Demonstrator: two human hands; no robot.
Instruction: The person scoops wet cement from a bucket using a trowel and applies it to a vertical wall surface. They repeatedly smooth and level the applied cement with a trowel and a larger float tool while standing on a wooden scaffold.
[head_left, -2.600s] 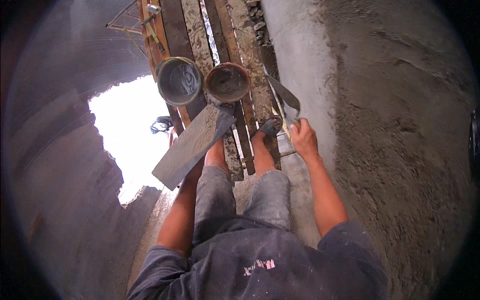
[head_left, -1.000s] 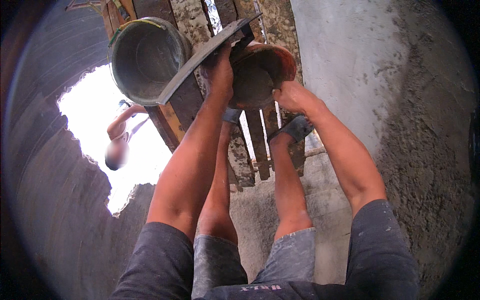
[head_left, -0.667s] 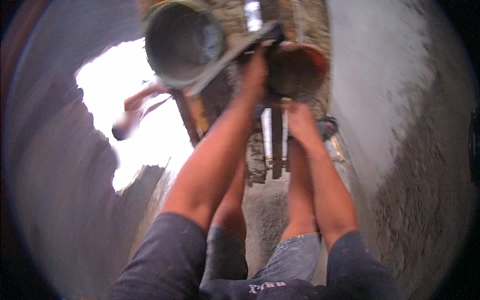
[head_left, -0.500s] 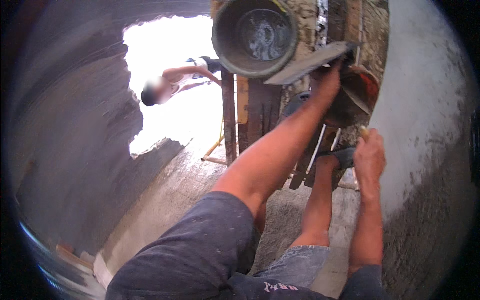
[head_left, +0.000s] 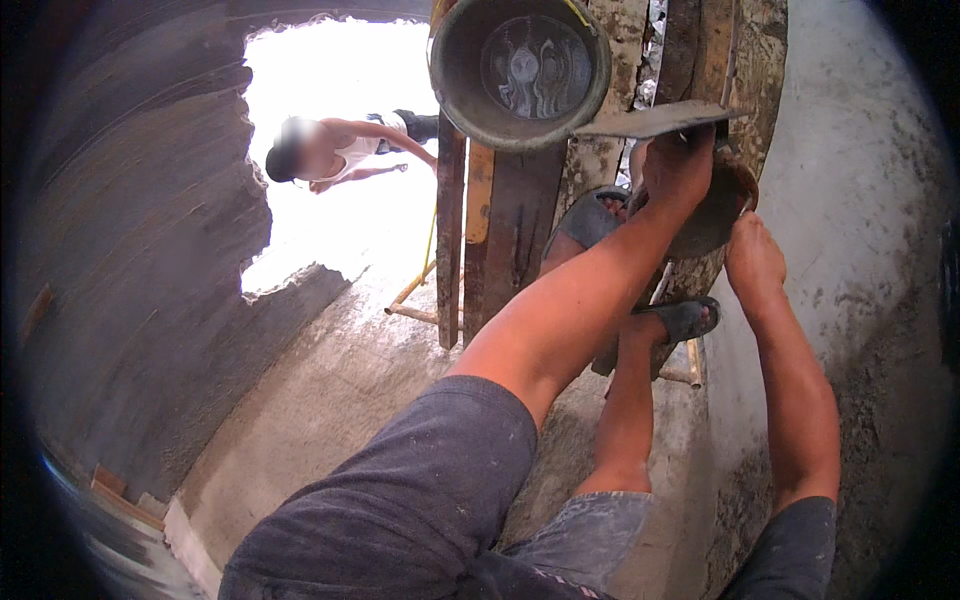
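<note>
My left hand point(head_left: 680, 170) is closed under a plasterer's hawk point(head_left: 655, 121), a flat grey board seen nearly edge-on. It is raised above the planks, right of a large dark bucket of water point(head_left: 535, 65). Just below the hawk is a dark round container point(head_left: 715, 210) with a reddish rim, its contents mostly hidden by my left hand. At that container's right rim, my right hand point(head_left: 755, 258) is closed around the handle of a tool; the tool's working end does not show.
My sandalled feet point(head_left: 685, 318) stand on rough scaffold planks point(head_left: 520, 215). A plastered wall point(head_left: 840, 180) rises close on the right. At left, a grey wall point(head_left: 150, 230) has a ragged bright opening, where a person point(head_left: 345, 150) stands reaching toward the planks.
The hawk has moved slightly right and levelled out. My right hand has moved up to the round container's rim. The person in the opening has shifted a little, and my view has turned slightly.
</note>
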